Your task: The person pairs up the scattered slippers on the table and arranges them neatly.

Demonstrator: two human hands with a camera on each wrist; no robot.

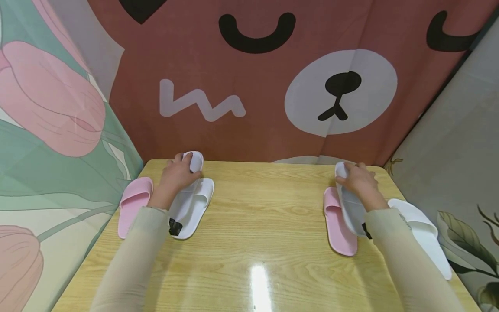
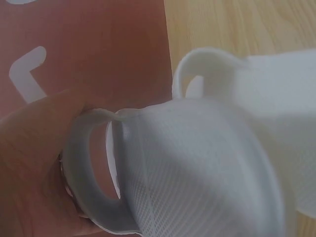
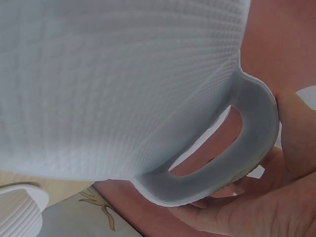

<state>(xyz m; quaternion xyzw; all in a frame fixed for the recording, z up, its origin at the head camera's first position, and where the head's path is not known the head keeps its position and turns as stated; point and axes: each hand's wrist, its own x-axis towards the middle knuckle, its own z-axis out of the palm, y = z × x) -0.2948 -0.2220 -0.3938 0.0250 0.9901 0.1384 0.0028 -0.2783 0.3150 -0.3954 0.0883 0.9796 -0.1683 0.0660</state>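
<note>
My left hand [image 1: 175, 177] grips a white slipper [image 2: 197, 163] by its strap, fingers and thumb around the strap. This slipper is tilted and partly covers another white slipper [image 1: 196, 219] on the table. A pink slipper [image 1: 130, 212] lies just left of that hand. Over on the right, my right hand [image 1: 359, 181] holds a white slipper [image 3: 118, 89] by the strap. It overlaps a pink slipper [image 1: 341, 229] in the head view. Beyond my right forearm lies a further white slipper [image 1: 422, 232], partly hidden by the sleeve.
The slippers are on a wood-grain table [image 1: 269, 216]. A reddish cloth backdrop [image 1: 195, 52] with a cartoon face stands along the far edge. Patterned cloths with flowers [image 1: 54, 104] and leaves [image 1: 464, 229] hang at the two sides.
</note>
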